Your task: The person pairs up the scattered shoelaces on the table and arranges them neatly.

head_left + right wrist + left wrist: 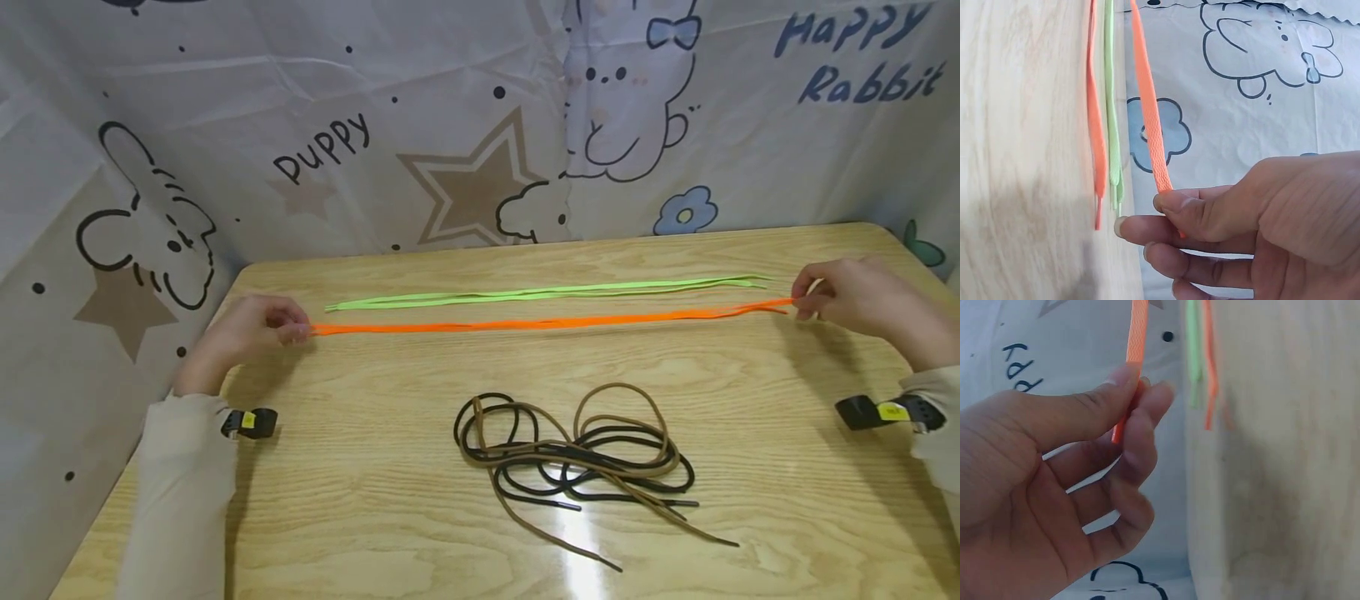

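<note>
Far left, left hand: thumb and forefinger close in a pinch on one end of an orange lace; the remaining fingers bend loosely beneath, holding nothing.
Left arm: reaches from the near left in a pale sleeve, the hand angled right toward the lace.
Far right, right hand: thumb and forefinger pinch the lace's other end; the other fingers bend alongside, free of it.
Right arm: comes in from the right edge, the hand pointing left.
Orange lace: drawn nearly straight between the hands, over the far part of the table.
Second orange lace: lies on the table, just beside the green laces.
Green laces: stretched left to right, farther back.
Near centre: black cord and brown cord, loosely looped together.
</note>
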`<action>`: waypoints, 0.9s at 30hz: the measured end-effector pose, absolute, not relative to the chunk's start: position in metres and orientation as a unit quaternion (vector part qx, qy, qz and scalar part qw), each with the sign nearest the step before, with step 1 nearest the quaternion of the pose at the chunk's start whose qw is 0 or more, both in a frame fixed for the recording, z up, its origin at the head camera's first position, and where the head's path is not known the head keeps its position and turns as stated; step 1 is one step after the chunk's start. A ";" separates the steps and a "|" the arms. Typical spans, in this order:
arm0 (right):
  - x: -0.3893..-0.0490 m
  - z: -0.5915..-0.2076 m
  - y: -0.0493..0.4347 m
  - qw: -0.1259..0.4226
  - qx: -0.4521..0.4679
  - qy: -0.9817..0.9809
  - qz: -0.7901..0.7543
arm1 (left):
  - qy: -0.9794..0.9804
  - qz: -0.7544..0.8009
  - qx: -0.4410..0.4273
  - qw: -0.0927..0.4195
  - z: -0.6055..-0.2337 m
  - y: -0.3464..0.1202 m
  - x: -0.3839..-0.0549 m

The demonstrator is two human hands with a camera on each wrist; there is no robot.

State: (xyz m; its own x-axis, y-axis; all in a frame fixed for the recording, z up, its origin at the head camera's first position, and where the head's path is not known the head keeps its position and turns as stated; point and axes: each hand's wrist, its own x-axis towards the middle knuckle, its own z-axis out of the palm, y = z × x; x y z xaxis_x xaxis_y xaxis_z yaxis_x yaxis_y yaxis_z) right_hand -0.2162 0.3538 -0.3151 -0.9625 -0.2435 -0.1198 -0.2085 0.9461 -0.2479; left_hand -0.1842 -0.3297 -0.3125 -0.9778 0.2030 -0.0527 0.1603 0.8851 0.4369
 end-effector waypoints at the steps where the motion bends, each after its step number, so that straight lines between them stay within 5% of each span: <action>1: -0.217 -0.316 0.354 0.075 -0.114 0.984 -0.115 | 0.971 0.216 0.091 0.049 -0.314 -0.330 -0.185; 27: -0.224 -0.340 0.354 0.067 -0.130 0.982 -0.121 | 0.974 0.204 0.041 0.085 -0.331 -0.327 -0.192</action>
State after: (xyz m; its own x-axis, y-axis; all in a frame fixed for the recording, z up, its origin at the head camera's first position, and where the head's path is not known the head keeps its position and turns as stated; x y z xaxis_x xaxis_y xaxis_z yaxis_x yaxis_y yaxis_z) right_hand -0.2243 0.3540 -0.3398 -0.9573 -0.2714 -0.0999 -0.2391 0.9371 -0.2545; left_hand -0.1919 -0.3274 -0.3311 -0.9821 0.1153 -0.1491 0.0458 0.9133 0.4048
